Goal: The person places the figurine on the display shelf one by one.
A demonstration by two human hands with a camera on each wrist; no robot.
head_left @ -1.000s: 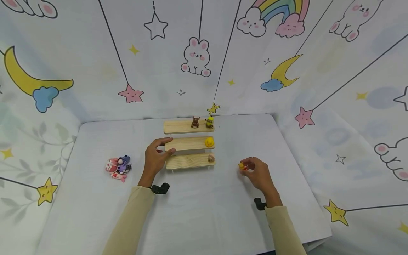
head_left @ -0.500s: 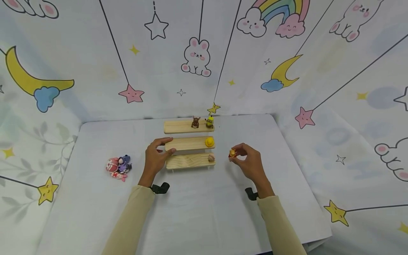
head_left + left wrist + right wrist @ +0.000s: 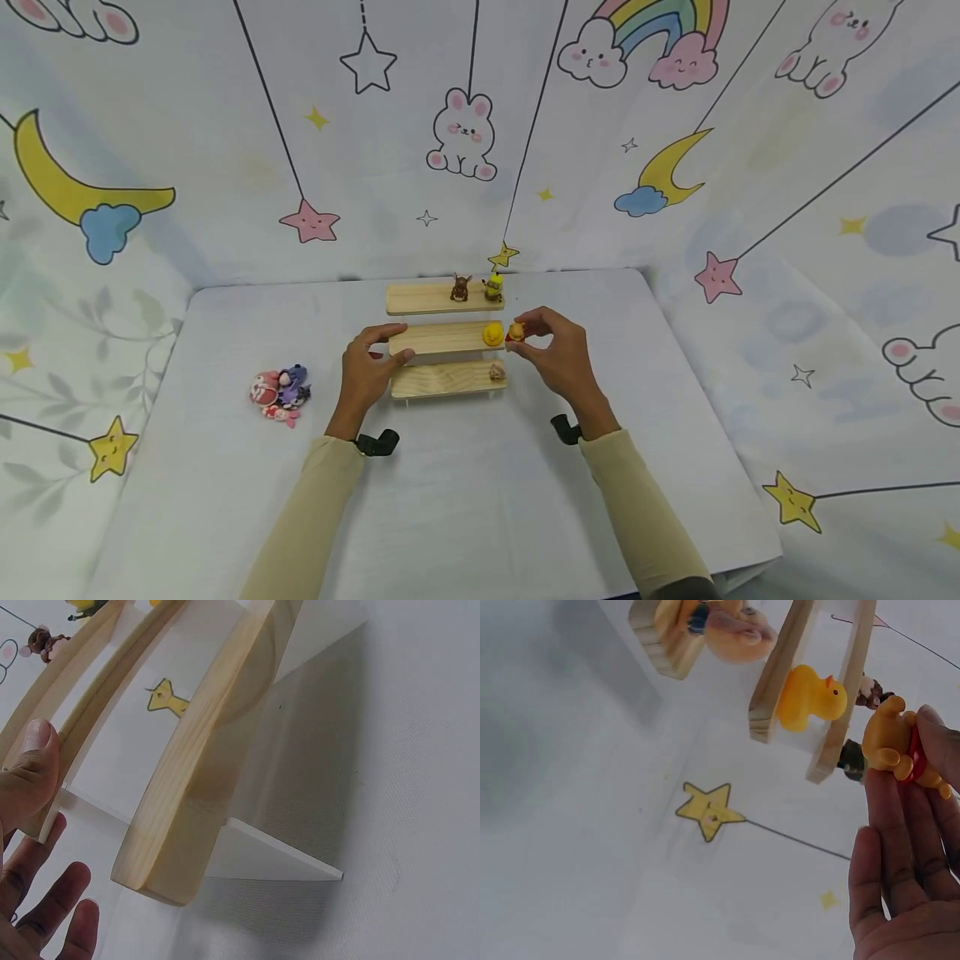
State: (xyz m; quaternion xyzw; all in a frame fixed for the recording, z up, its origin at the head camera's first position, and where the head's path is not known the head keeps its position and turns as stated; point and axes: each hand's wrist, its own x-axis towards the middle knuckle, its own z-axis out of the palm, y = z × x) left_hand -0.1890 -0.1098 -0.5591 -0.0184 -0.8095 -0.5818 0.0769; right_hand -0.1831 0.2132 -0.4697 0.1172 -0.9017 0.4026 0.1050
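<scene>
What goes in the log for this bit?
left hand: steadies wooden shelf | right hand: pinches bear toy beside yellow duck

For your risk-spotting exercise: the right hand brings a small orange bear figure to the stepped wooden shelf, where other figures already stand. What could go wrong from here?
1. The bear figure, pinched by the right hand, is very close to the yellow duck at the middle shelf's end; it might knock the duck off.
2. Little free board remains beyond the duck, so the bear could topple.
3. The left hand only steadies one end.
</scene>
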